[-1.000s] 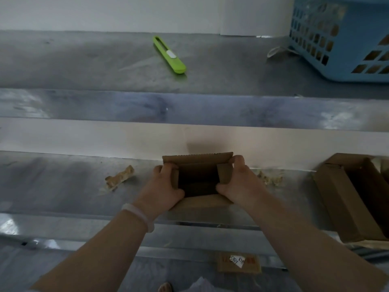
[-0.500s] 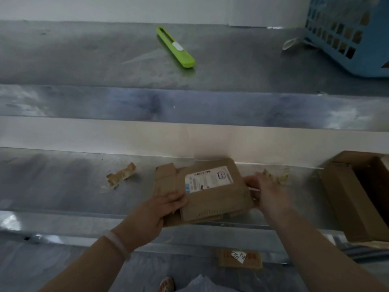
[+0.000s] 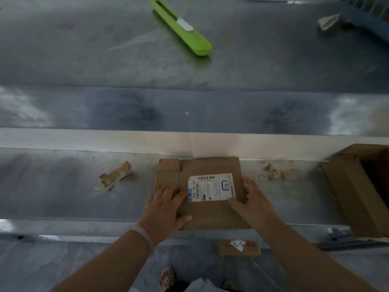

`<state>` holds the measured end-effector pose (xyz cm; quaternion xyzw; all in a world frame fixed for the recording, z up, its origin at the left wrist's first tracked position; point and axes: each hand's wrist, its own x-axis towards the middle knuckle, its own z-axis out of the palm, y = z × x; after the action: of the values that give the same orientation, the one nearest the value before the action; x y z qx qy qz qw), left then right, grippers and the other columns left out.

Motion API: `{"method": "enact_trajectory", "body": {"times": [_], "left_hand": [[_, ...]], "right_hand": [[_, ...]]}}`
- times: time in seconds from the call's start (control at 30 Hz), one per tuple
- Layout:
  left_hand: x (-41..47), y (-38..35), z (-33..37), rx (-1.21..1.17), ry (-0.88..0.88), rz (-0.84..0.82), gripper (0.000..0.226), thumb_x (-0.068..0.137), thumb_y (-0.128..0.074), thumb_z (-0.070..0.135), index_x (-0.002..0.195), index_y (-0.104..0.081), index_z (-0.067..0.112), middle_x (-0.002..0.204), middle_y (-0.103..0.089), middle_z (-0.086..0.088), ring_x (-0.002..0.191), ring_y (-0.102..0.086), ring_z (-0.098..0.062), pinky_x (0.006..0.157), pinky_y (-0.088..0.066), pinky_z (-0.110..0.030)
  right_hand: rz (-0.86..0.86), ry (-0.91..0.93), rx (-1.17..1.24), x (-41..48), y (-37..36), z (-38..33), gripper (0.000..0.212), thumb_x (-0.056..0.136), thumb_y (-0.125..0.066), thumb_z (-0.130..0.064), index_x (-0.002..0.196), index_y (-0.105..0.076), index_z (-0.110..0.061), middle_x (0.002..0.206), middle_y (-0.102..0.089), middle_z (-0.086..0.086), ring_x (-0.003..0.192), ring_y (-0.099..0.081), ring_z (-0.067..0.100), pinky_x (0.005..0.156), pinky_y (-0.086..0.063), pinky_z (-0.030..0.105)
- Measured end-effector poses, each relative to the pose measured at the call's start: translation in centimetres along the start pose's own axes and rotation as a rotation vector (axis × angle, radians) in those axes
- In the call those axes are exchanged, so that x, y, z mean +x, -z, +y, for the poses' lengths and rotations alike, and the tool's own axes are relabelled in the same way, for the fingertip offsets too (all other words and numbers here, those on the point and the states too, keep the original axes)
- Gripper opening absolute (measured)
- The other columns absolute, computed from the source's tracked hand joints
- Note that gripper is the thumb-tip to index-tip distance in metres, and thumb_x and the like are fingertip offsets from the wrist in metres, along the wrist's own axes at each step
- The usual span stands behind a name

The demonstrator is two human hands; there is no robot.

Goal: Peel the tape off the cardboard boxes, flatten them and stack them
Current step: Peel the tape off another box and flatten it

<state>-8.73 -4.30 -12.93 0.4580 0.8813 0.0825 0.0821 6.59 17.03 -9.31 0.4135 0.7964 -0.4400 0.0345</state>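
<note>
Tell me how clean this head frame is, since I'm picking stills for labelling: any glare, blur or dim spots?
Head view: dim overall; pale glare patches on the steel shelf edge; the box label is readable only in part, its fine print soft; blue basket cropped and smeared at the corner; wide-angle bending towards the edges.

Your single head view looks steeply down, close above your hands (image 3: 166, 207). It faces the shelf (image 3: 63, 197) ahead of them.

green utility knife (image 3: 182, 28) lies near blue basket (image 3: 366, 15).
</note>
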Motion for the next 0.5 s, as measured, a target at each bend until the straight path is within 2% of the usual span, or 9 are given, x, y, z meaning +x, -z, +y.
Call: {"method": "enact_trajectory", "body": {"times": [0.1,0.17,0.2,0.23,0.3,0.37,0.43,0.5], "left_hand": [[0.0,-0.2,-0.4,0.016,-0.011,0.004,0.065,0.071,-0.045,0.070,0.123,-0.052,0.032,0.124,-0.055,0.000,0.112,-0.055,-0.026,0.088,-0.048,-0.046],[-0.3,-0.4,-0.7,0.027,-0.034,-0.015,0.066,0.072,-0.044,0.071,0.126,-0.051,0.033,0.128,-0.055,0.000,0.116,-0.053,-0.026,0.092,-0.045,-0.049],[-0.4,-0.7,-0.9,0.033,-0.053,-0.019,0.068,0.073,-0.043,0.071,0.129,-0.049,0.034,0.132,-0.053,0.001,0.120,-0.051,-0.026,0.096,-0.042,-0.050],[-0.6,-0.7,-1.1,0.029,-0.062,-0.026,0.068,0.075,-0.043,0.072,0.131,-0.047,0.034,0.135,-0.051,0.001,0.123,-0.049,-0.026,0.100,-0.039,-0.050],[-0.7,-0.6,-1.3,0.005,-0.043,-0.025,0.069,0.077,-0.040,0.073,0.134,-0.046,0.034,0.138,-0.049,0.001,0.126,-0.046,-0.027,0.103,-0.036,-0.050],[-0.7,-0.5,-1.6,-0.022,-0.041,-0.009,0.070,0.077,-0.040,0.073,0.134,-0.045,0.034,0.139,-0.047,0.000,0.127,-0.045,-0.028,0.104,-0.035,-0.051],[-0.5,-0.5,-1.6,-0.041,-0.055,-0.012,0.073,0.077,-0.041,0.074,0.138,-0.041,0.035,0.143,-0.042,-0.002,0.131,-0.040,-0.028,0.107,-0.033,-0.051],[-0.5,-0.7,-1.9,-0.035,-0.053,-0.018,0.079,0.076,-0.038,0.076,0.143,-0.031,0.036,0.150,-0.033,-0.003,0.137,-0.031,-0.028,0.111,-0.027,-0.049]], "right_hand": [[0.043,-0.177,0.417,1.5,0.4,-1.6,0.079,0.082,-0.074,-0.037,0.146,-0.029,-0.025,0.133,-0.056,0.001,0.103,-0.058,0.017,0.074,-0.049,0.025],[-0.023,-0.202,0.527,2.4,0.9,-2.4,0.082,0.070,-0.081,-0.047,0.136,-0.041,-0.021,0.117,-0.067,0.000,0.092,-0.068,0.014,0.067,-0.057,0.031],[-0.056,-0.185,0.506,3.0,0.9,-2.5,0.090,0.062,-0.084,-0.050,0.135,-0.042,-0.019,0.109,-0.071,0.000,0.088,-0.071,0.016,0.070,-0.060,0.037],[-0.078,-0.161,0.486,3.3,1.0,-2.8,0.091,0.062,-0.086,-0.046,0.137,-0.040,-0.019,0.106,-0.071,0.001,0.087,-0.072,0.018,0.074,-0.060,0.041],[-0.084,-0.081,0.436,3.9,1.1,-3.3,0.079,0.078,-0.080,-0.022,0.141,-0.033,-0.024,0.106,-0.069,0.001,0.087,-0.072,0.017,0.072,-0.059,0.037],[-0.068,-0.013,0.426,4.3,1.1,-3.4,0.077,0.083,-0.073,-0.009,0.143,-0.028,-0.030,0.107,-0.069,0.000,0.088,-0.071,0.017,0.073,-0.060,0.037],[-0.066,0.022,0.429,4.4,1.1,-3.3,0.079,0.083,-0.071,-0.006,0.143,-0.028,-0.034,0.109,-0.068,0.000,0.090,-0.071,0.017,0.078,-0.059,0.041],[-0.045,0.040,0.414,4.1,0.9,-2.5,0.080,0.082,-0.072,-0.005,0.142,-0.029,-0.036,0.111,-0.067,-0.004,0.093,-0.070,0.015,0.079,-0.059,0.040]]}}
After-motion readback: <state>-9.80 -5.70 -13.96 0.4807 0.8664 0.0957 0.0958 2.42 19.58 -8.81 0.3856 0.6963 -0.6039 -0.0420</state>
